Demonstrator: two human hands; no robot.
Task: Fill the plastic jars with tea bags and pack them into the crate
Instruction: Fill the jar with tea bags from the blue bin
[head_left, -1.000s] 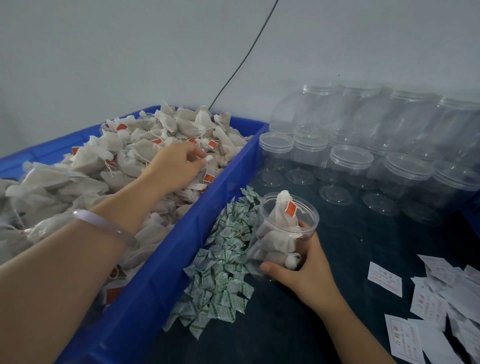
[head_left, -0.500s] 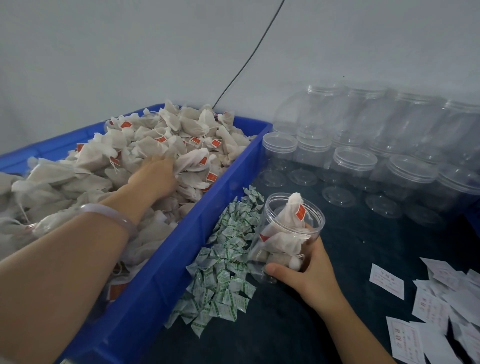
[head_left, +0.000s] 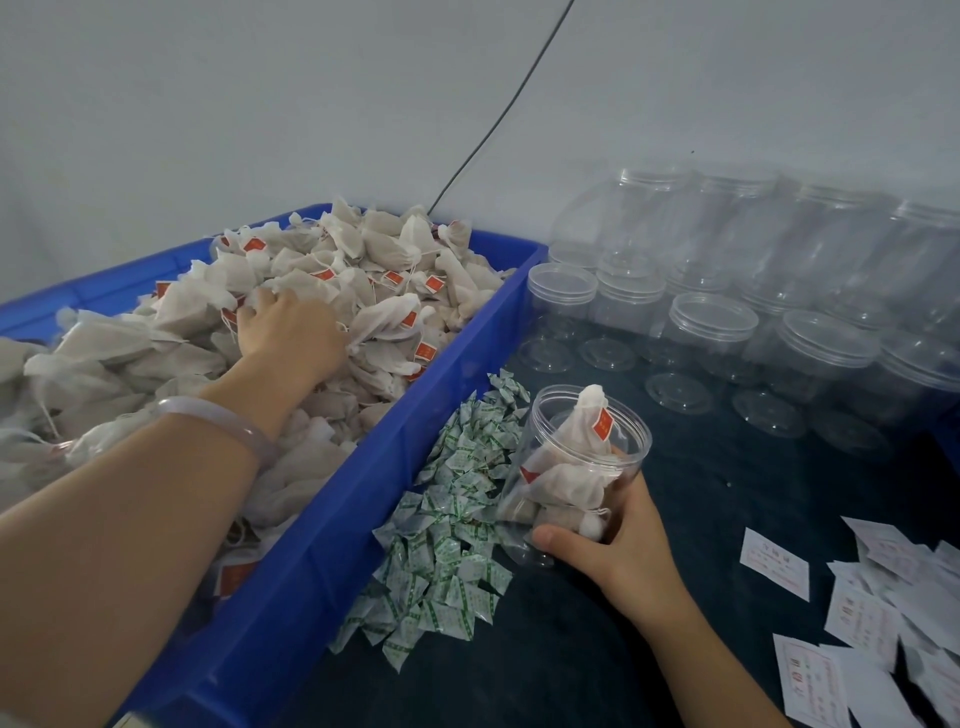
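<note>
Clear glossy plastic jar (head_left: 576, 462); matt fibrous tea bags (head_left: 384, 317).

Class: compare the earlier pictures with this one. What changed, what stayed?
The left hand slid leftward over the tea bags in the blue crate, fingers now dug into the pile; any grip is hidden. The right hand still holds the part-filled jar beside the crate.
</note>
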